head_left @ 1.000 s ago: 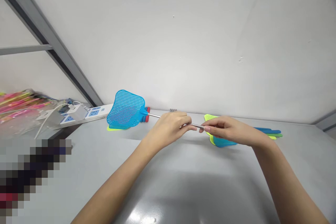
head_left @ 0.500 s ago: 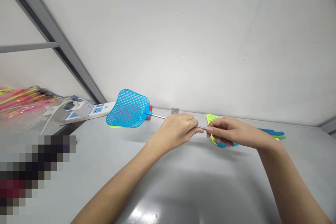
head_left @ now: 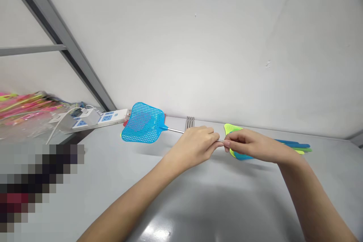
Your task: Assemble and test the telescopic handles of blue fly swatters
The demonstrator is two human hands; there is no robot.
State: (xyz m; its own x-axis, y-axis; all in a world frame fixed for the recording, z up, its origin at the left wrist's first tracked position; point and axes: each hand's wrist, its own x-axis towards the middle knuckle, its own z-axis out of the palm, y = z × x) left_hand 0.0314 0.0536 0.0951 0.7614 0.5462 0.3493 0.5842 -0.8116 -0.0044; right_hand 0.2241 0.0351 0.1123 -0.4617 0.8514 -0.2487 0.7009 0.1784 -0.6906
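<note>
A blue fly swatter (head_left: pixel 143 123) with a perforated head and a thin metal rod is held above the grey tabletop, its head out to the left. My left hand (head_left: pixel 200 141) is closed around the rod. At the rod's right end, my right hand (head_left: pixel 249 145) pinches the tip between thumb and fingers. Under my right hand lie more swatters, among them a yellow-green swatter head (head_left: pixel 230 129) and a blue one, with blue and green handles (head_left: pixel 296 145) showing to the right. Part of a red piece shows behind the held head.
Several metal rods (head_left: pixel 190 121) lie side by side near the wall. On the left are a white power strip (head_left: pixel 113 116) with a plugged-in charger and cable, and a plastic-wrapped heap of pink and yellow pieces (head_left: pixel 25 111). A grey metal frame (head_left: pixel 65 41) slants along the wall.
The swatter head has shifted slightly right and down in view. My hands have drawn a little closer together along the rod, leaving less of it showing between them.
</note>
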